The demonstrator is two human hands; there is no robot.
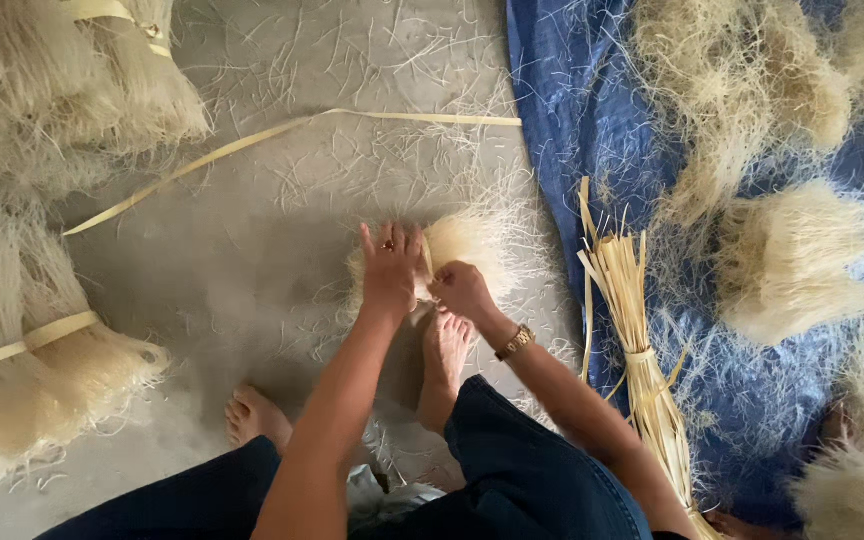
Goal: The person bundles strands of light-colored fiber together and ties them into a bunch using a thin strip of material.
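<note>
- Head view: a small bundle of pale fibres (467, 245) lies on the grey floor (252, 270), just beyond the person's right foot (444, 350) and near the edge of the blue tarp (572, 130).
- The bundle looks light, soft and springy; its thin strands fan out at the ends and would probably shed or slip apart if gripped loosely. The middle, where a tan strip (428, 262) crosses it, seems the firmest place to take hold.
- The left hand (390, 270) lies flat on the near-left part of the bundle, fingers spread and pointing away, a ring on one finger; it appears to press the fibres down.
- The right hand (462, 290) is curled, its fingertips pinching at the tan strip just beside the left hand. Whether the strip is knotted I cannot tell.
- Both forearms reach forward from a crouch, the left nearly straight, the right bent inward with a gold bracelet (515, 342) at the wrist.
- The left foot (252, 415) rests bare on the floor, near and to the left.
- To the right, on the tarp, a sheaf of flat tan strips (632, 330) lies tied near its middle.
- A long loose strip (282, 135) crosses the floor beyond the hands.
- Large tied bundles (32, 370) lie at the left; loose fibre heaps (792, 260) sit on the tarp at the right.
</note>
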